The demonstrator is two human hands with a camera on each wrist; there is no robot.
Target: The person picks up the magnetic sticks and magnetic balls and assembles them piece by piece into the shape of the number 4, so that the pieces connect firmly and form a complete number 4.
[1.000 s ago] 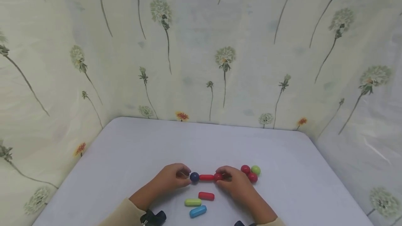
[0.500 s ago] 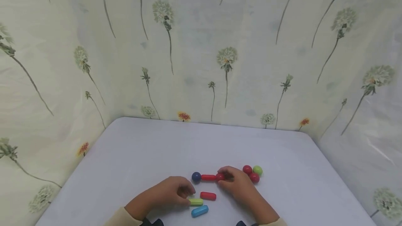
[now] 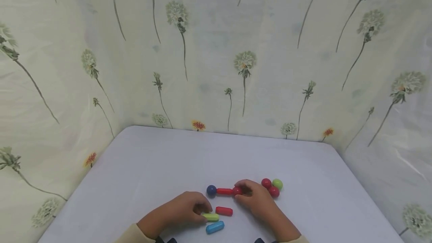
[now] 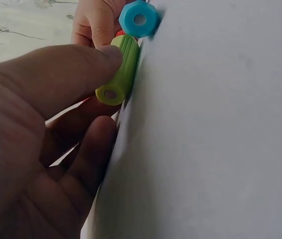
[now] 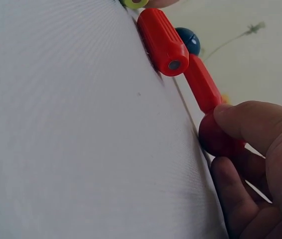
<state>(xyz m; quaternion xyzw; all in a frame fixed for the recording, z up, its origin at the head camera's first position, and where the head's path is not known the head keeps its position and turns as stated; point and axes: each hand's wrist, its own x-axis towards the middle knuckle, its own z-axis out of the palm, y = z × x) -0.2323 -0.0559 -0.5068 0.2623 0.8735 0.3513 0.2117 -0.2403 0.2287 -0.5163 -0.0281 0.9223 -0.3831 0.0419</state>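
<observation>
My left hand (image 3: 189, 209) pinches a yellow-green magnetic rod (image 4: 123, 69) between thumb and fingers, low over the table. The rod's end shows a round metal disc. My right hand (image 3: 254, 198) holds a red ball (image 5: 218, 134) by thumb and fingers. That ball joins a red rod (image 3: 224, 191), whose other end meets a dark blue ball (image 3: 211, 190); the three form a straight line. A sliver of green shows inside the right hand's grip. A loose red rod (image 3: 224, 211) and a blue rod (image 3: 215, 227) lie close by the left fingertips.
Two red balls (image 3: 266, 183) and a green ball (image 3: 277, 184) sit clustered right of the right hand. Everything rests on a white table (image 3: 152, 160), with a dandelion-patterned cloth (image 3: 209, 48) hanging behind and at both sides.
My left hand has left the dark blue ball, come down nearer the body and taken hold of the yellow-green rod. My right hand keeps its hold on the red ball.
</observation>
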